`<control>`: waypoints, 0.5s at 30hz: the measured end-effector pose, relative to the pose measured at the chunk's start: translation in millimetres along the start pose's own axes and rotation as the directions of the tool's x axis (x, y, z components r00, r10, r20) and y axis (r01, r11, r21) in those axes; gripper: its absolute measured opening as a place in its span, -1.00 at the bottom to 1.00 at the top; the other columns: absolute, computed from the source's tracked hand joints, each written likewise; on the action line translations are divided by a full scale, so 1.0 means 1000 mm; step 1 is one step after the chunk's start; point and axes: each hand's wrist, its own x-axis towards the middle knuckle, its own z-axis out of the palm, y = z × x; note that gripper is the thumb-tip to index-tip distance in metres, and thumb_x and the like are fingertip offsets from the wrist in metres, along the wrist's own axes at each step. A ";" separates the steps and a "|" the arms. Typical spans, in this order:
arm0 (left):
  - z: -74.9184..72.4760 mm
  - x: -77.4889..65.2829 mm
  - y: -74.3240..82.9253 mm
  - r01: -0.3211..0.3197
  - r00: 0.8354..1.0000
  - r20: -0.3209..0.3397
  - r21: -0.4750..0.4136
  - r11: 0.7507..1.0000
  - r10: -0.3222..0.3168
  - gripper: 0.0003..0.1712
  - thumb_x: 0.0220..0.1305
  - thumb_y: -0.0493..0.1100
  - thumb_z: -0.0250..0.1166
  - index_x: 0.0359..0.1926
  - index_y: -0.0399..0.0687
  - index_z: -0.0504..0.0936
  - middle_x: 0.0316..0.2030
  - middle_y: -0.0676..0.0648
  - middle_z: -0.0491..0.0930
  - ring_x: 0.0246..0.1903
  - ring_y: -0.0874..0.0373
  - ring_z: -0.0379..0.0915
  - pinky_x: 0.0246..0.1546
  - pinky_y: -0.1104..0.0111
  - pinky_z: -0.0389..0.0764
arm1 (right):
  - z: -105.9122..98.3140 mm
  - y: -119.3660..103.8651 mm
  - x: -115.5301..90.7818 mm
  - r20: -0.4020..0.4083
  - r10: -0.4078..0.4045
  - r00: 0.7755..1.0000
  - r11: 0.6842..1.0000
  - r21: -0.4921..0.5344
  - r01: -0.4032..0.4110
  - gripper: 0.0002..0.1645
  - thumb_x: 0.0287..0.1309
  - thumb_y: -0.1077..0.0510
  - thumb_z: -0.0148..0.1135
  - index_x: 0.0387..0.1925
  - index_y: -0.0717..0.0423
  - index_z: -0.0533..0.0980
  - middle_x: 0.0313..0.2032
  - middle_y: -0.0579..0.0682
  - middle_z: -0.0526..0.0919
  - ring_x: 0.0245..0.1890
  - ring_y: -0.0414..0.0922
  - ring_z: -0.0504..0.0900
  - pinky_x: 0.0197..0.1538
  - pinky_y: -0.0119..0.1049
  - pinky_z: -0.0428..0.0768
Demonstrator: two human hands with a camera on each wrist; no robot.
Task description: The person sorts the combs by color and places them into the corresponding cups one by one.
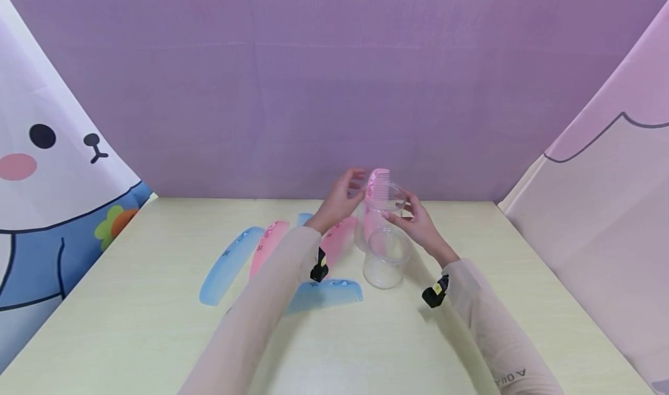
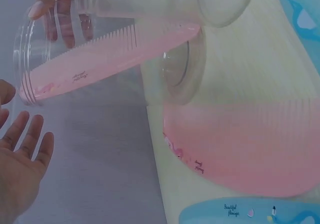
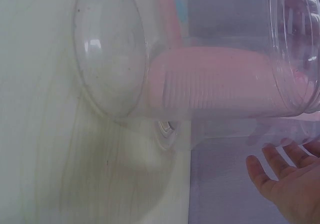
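A black, boxy right-wrist device (image 1: pixel 436 291) with a small yellow patch sits at the cuff of the long, pale beige fabric right sleeve (image 1: pixel 496 325). Dark printed lettering (image 1: pixel 511 377) marks that sleeve well below the device. To the device's left, a matching pale beige fabric left sleeve (image 1: pixel 261 308) carries a second black, yellow-marked device (image 1: pixel 319 265).

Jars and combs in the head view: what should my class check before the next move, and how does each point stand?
1. Comb in the back jar: ok, its top rises above the rim.
2. Right hand steadying the back jar: ok, thumb and fingers around the rim.
3. Left hand free: ok, fingers open.
4. Front jar upright: ok.
5. Front jar holding a comb: not ok, none inside.
6. Back jar's base flat on the table: cannot tell.
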 end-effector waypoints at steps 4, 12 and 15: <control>-0.002 -0.003 -0.003 -0.006 1.000 -0.023 -0.019 1.000 0.006 -0.48 0.26 -0.25 0.11 0.23 -0.13 0.23 0.17 -0.17 0.35 0.09 -0.11 0.35 0.12 0.09 0.41 | 0.000 0.000 0.000 -0.003 -0.003 1.000 1.000 0.005 0.003 -0.11 0.09 0.04 0.24 0.34 0.10 0.00 0.30 0.16 0.16 0.27 0.16 0.22 0.18 0.06 0.38; -0.005 -0.010 -0.015 0.018 1.000 -0.024 0.012 1.000 -0.018 -0.49 0.23 -0.33 0.09 0.21 -0.15 0.23 0.16 -0.22 0.34 0.09 -0.13 0.35 0.15 0.09 0.40 | 0.000 0.000 0.000 -0.005 -0.008 1.000 1.000 -0.001 0.008 -0.10 0.08 0.04 0.25 0.34 0.13 0.00 0.29 0.16 0.17 0.26 0.15 0.23 0.18 0.06 0.38; -0.006 -0.015 -0.020 0.021 1.000 -0.012 0.027 0.999 -0.021 -0.47 0.21 -0.34 0.12 0.21 -0.17 0.23 0.16 -0.23 0.34 0.10 -0.13 0.34 0.17 0.12 0.38 | 0.000 -0.001 0.000 0.001 -0.008 1.000 1.000 0.002 0.008 -0.08 0.08 0.04 0.25 0.35 0.12 -0.01 0.30 0.16 0.16 0.26 0.15 0.22 0.19 0.07 0.37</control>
